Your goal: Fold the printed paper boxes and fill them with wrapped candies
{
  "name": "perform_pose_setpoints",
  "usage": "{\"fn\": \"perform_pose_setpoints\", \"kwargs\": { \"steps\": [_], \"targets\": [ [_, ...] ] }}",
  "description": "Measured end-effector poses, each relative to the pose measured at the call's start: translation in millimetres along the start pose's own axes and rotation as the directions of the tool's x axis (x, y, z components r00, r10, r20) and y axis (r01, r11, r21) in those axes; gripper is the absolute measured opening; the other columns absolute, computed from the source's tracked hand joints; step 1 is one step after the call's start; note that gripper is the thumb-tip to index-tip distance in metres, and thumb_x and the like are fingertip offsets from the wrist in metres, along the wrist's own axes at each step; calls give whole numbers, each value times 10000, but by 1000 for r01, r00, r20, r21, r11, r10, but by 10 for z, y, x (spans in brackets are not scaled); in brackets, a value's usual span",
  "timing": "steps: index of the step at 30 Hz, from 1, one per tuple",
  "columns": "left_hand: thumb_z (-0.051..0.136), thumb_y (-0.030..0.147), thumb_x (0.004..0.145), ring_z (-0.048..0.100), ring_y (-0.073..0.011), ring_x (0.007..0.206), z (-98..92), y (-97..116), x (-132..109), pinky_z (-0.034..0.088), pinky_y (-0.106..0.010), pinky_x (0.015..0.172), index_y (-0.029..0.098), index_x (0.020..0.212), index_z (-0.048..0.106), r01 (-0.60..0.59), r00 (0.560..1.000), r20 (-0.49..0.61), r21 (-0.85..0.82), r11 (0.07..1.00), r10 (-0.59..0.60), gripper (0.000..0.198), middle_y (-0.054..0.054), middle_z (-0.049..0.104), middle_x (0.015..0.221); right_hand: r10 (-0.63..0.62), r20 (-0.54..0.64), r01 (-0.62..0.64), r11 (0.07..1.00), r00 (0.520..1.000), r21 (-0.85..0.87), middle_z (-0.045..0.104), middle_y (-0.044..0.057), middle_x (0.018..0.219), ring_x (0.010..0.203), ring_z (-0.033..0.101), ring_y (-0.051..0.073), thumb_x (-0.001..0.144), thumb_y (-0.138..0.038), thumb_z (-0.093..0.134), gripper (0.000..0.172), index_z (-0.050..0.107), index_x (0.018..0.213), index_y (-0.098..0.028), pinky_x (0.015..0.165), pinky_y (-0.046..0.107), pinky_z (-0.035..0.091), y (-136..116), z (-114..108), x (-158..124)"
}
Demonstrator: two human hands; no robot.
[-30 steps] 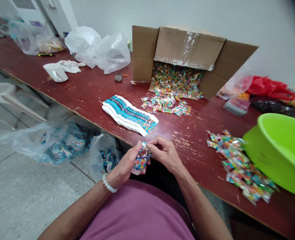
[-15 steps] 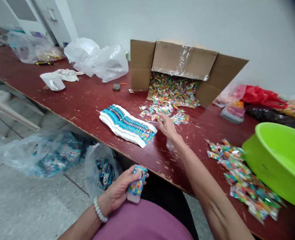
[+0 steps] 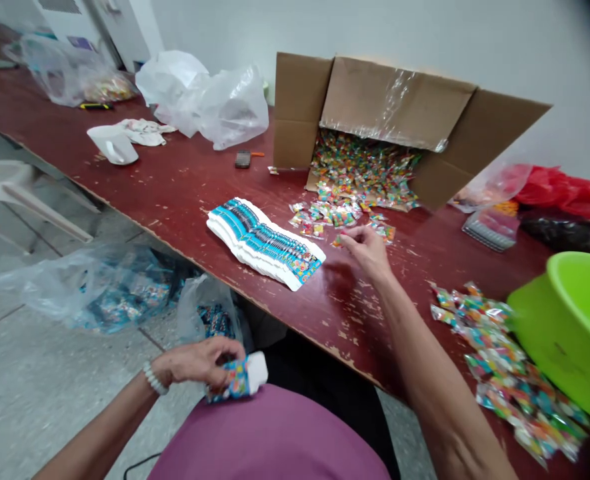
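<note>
One left hand (image 3: 199,362) has turned one small box (image 3: 239,378) sideways.

The left forearm (image 3: 95,420) slants inward, the left hand (image 3: 199,363) held low near the body, fingers (image 3: 229,346) curled in a grip. The right arm (image 3: 432,360) stretches forward, the right hand (image 3: 372,253) pinching at its fingertips (image 3: 345,238).

The left hand (image 3: 201,362) holds a small printed box (image 3: 237,379), white flap (image 3: 257,371) showing; the right hand (image 3: 368,251) pinches a candy packet (image 3: 337,241) over the counter (image 3: 175,193); flat printed cartons (image 3: 262,243) lie fanned nearby.
</note>
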State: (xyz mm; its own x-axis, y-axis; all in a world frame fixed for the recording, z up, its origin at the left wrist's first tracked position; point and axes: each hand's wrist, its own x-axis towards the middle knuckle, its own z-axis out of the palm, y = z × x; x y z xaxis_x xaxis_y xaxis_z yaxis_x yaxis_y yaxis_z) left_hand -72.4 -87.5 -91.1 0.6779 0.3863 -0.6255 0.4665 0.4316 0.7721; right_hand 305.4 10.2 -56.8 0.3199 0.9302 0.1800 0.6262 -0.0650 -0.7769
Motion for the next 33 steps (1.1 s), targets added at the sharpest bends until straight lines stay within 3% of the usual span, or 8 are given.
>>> {"fn": "perform_pose_setpoints", "kwargs": {
  "steps": [3,9,15,19,24,27,29,33],
  "targets": [
    [672,281,740,657,-171,716,165,180,102,433,-212,565,190,1050,611,-157,985,-101,-191,969,140,329,-43,692,910,36,112,-82,893,993,442,660,7,665,556,548,127,723,-431,786,299,663,812,-172,515,242,437,-285,-91,-596],
    [594,296,809,682,-175,695,632,472,255,508,-282,657,207,1192,463,-346,931,-219,-278,896,292,414,-42,685,872,45,277,-232,685,960,691,734,29,800,701,659,161,725,-384,812,256,650,790,-197,676,290,530,-688,158,-1478],
    [568,184,766,605,-136,681,841,563,230,525,-268,631,227,1187,489,-410,884,-327,-195,891,335,430,0,625,865,-44,207,-61,876,977,478,645,-8,684,567,529,132,816,-357,735,161,663,808,-213,554,270,428,-671,200,-1663],
    [626,335,828,599,-144,680,898,605,216,513,-250,610,211,1139,535,-494,842,-367,-233,837,395,347,-7,634,832,-261,231,151,901,937,406,619,41,852,816,591,186,892,-371,659,199,705,765,-226,742,312,481,-713,122,-1752],
    [464,675,880,597,-155,524,939,652,228,491,-265,511,138,1071,625,-484,851,-431,-424,766,299,592,-57,665,717,-28,265,-162,727,964,667,627,22,934,826,603,163,888,-426,650,224,656,1024,-248,749,282,515,-702,134,-1793],
    [569,629,846,599,-154,520,960,660,220,497,-260,485,126,1056,656,-498,837,-462,-420,758,294,552,-58,675,719,-38,440,-308,660,897,685,657,17,930,708,599,139,827,-435,727,361,625,1111,-236,669,271,525,-654,191,-1807],
    [648,568,819,608,-156,553,976,647,215,504,-247,471,144,1054,654,-526,816,-482,-389,756,320,484,-41,669,725,-94,495,-300,694,864,654,669,24,911,687,604,142,838,-436,721,335,653,1087,-223,624,267,525,-635,230,-1822],
    [686,505,829,602,-137,549,985,604,233,501,-214,446,178,952,626,-546,813,-481,-432,718,329,355,-5,641,694,-178,316,-44,808,932,587,687,38,911,649,619,145,893,-404,668,192,714,904,-218,581,273,520,-658,243,-1849]
  ]
}}
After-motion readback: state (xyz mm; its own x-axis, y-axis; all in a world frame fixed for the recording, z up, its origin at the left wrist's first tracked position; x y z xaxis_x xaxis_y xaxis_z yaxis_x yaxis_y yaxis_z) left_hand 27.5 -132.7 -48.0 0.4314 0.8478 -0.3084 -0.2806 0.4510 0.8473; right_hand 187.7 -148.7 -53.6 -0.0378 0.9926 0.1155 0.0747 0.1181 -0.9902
